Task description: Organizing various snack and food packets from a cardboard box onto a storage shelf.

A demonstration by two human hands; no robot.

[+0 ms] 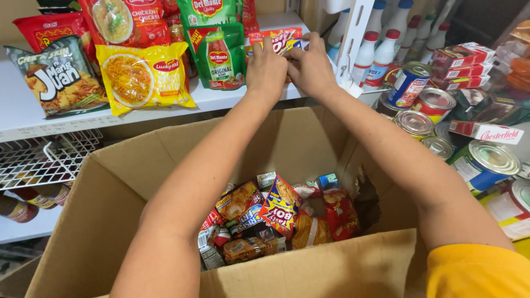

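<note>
Both arms reach over an open cardboard box [309, 143] to a white shelf [66, 118]. My left hand [266, 69] and my right hand [313, 67] are side by side on small red, yellow and blue snack packets [281, 40] standing at the shelf's right end. The fingers of both hands close on these packets. Inside the box lie several small snack packets [279, 207] in red, orange and blue.
On the shelf lean a yellow noodle pack [142, 77], a green sauce pouch [220, 55] and a grey chip bag [58, 77]. Tin cans [436, 102], white bottles [381, 49] and red cartons [461, 58] crowd the right. A white wire rack [44, 160] hangs below left.
</note>
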